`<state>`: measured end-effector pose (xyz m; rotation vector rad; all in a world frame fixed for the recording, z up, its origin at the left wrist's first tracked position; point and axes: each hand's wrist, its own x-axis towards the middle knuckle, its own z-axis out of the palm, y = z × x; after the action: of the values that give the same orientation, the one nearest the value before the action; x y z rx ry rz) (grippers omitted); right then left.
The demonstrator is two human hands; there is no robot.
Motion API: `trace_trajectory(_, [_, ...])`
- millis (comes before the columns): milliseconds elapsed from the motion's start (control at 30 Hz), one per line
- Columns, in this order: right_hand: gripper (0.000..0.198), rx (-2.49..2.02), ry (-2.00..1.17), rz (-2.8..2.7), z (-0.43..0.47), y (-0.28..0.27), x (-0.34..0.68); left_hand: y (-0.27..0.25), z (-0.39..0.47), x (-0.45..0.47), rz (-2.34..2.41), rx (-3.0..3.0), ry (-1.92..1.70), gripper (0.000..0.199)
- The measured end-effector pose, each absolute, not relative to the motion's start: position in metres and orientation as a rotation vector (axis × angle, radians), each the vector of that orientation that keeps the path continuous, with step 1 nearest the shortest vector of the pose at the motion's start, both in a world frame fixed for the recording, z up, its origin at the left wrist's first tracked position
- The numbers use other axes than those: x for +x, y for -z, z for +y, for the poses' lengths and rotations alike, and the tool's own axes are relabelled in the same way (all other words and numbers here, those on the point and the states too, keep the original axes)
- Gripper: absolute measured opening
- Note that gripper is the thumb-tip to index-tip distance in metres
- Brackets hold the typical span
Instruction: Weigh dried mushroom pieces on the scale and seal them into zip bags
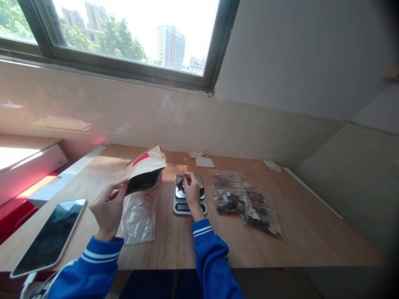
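My left hand [110,205] pinches the near edge of a paper bag [151,161], white and brown with a red patch. The bag is tilted and its dark mouth shows. Over a small kitchen scale [190,208] is my right hand [191,190], its fingertips pressed together among small dark and tan dried pieces [180,184] on the weighing plate. What the fingertips pinch is too small to make out. A clear zip bag [139,218] lies flat between my left hand and the scale, seemingly with only a small white packet inside.
Right of the scale lie several clear zip bags [232,201] with dark and tan dried pieces. A phone [51,236] with a cable rests at the left. Near the wall are a white card [205,162] and crumpled tissues [272,166]. The table's front edge [280,266] runs close to me.
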<state>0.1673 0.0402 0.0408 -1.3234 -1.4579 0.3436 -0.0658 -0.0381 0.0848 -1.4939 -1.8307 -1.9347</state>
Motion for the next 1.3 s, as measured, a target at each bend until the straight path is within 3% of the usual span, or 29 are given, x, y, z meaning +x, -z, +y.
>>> trace_trajectory(133, [0.018, -1.389, -0.239, -1.322, 0.048, -0.043, 0.186, -0.083, -0.037, -0.066, -1.801, -1.501, 1.958, 0.030])
trace_trajectory(333, [0.016, -1.489, -0.370, -1.184, 0.079, -0.033, 0.235, -0.083, -0.037, -0.066, -1.792, -1.499, 1.921, 0.028])
trace_trajectory(733, [0.015, -1.551, -0.513, -1.441, 0.093, -0.021, 0.248, -0.079, -0.037, -0.067, -1.758, -1.542, 1.886, 0.028])
trace_trajectory(933, [0.017, -1.573, -0.370, -1.472, 0.079, -0.038, 0.244, -0.080, -0.037, -0.066, -1.751, -1.562, 1.893, 0.030])
trace_trajectory(1100, [0.025, -1.219, -0.122, -1.490, 0.027, -0.074, 0.205, -0.075, -0.037, -0.062, -1.749, -1.569, 1.910, 0.025])
trace_trajectory(1300, [0.034, -0.811, -0.131, -2.148, -0.035, -0.103, 0.130, -0.067, -0.040, -0.052, -1.713, -1.639, 1.910, 0.021])
